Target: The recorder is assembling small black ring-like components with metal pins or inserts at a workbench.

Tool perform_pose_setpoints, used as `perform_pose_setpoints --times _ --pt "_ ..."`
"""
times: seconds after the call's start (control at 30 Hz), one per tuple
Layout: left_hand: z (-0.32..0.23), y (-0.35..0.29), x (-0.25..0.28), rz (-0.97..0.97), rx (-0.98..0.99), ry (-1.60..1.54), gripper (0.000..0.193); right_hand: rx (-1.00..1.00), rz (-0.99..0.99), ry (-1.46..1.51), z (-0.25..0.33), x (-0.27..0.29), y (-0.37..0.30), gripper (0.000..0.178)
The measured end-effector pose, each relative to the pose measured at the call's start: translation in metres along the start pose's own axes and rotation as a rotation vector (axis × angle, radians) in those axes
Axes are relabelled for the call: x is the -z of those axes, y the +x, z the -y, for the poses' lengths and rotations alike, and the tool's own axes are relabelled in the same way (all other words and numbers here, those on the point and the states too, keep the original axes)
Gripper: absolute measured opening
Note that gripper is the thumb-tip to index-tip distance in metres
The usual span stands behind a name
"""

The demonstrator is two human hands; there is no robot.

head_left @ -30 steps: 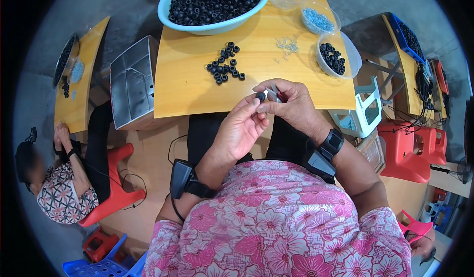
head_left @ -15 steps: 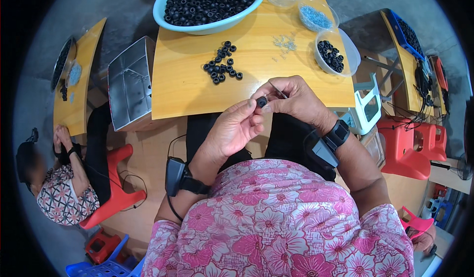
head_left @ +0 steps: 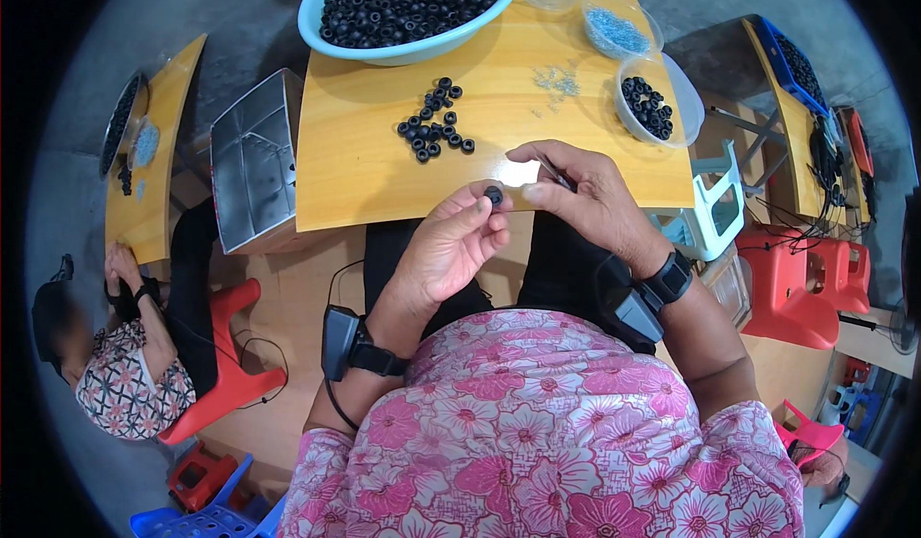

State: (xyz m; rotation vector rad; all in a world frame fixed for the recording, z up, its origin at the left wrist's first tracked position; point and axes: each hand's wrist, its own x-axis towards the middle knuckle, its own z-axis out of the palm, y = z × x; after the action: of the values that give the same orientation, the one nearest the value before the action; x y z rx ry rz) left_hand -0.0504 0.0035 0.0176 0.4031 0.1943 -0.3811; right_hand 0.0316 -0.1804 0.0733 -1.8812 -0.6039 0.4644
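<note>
Near the table's front edge, my left hand pinches a small round black part with a hole in it between thumb and fingertips. My right hand is just to the right, apart from that part, its thumb and forefinger spread. A thin metal tool, its kind partly hidden, is held in the right hand by the curled fingers. Beyond the left hand lies a loose cluster of black ring-shaped parts. Tiny clear pieces are scattered farther right on the wooden table.
A pale blue basin heaped with black parts stands at the far side. On the right are a tub of small bluish pieces and a clear tub of black parts. A lined box adjoins the left. Another person sits far left.
My hands have drawn apart: the left has shifted slightly left with the black part, and the right has moved right, away from it, with its thumb and forefinger opened.
</note>
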Motion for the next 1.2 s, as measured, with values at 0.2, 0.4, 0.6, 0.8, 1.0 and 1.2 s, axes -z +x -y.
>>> perform_pose_setpoints --times 0.2,0.4,0.6,0.8,1.0,1.2 --pt "-0.005 0.001 -0.001 -0.006 -0.112 0.067 0.023 0.020 -0.023 0.007 0.001 0.002 -0.007 0.034" --pt "0.002 0.004 -0.007 -0.103 -0.200 0.224 0.023 -0.029 0.050 -0.147 0.002 -0.002 -0.008 0.025" --pt "0.008 0.001 -0.012 -0.187 -0.274 0.419 0.022 -0.215 0.110 -0.012 0.017 -0.005 -0.010 0.017" --pt "0.008 -0.001 -0.014 -0.190 -0.286 0.463 0.023 0.006 0.064 -0.159 0.006 -0.005 -0.011 0.015" --pt "0.008 -0.001 -0.011 -0.214 -0.307 0.570 0.022 0.127 0.019 -0.316 0.004 -0.006 -0.012 0.016" --pt "0.008 -0.001 -0.014 -0.225 -0.377 0.696 0.021 0.215 -0.048 -0.589 0.011 -0.009 -0.017 0.012"
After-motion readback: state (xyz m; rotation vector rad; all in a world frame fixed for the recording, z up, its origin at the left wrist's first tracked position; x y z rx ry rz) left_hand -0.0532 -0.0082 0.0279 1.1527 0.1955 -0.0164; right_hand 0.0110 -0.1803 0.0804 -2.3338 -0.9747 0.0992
